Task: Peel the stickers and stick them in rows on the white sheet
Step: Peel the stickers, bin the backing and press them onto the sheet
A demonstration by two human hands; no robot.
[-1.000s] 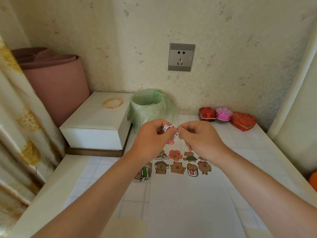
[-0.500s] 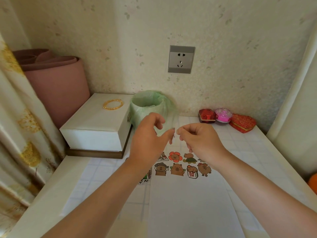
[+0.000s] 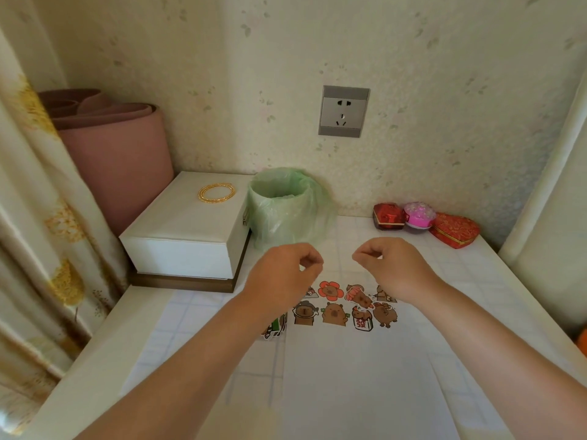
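The white sheet (image 3: 349, 382) lies on the tiled tabletop in front of me. Two rows of cartoon stickers (image 3: 333, 312) sit at its far end. One reddish sticker (image 3: 358, 296) lies tilted in the upper row. A small pile of unpeeled stickers (image 3: 274, 328) lies left of the sheet, partly hidden by my left forearm. My left hand (image 3: 286, 271) hovers above the left end of the rows with curled fingers. My right hand (image 3: 392, 266) hovers above the right end, thumb and forefinger tips together. Nothing shows in either hand.
A small bin with a green bag (image 3: 282, 201) stands just beyond my left hand. Left of it is a white box (image 3: 190, 230) with a gold bangle (image 3: 217, 192) on it. Red and pink trinket boxes (image 3: 422, 219) line the back right. A curtain (image 3: 35, 217) hangs at the left.
Both hands pinched a sticker between them, then parted; the left reached toward the bin and drew back. Now the hands are apart and a reddish sticker lies on the upper row.
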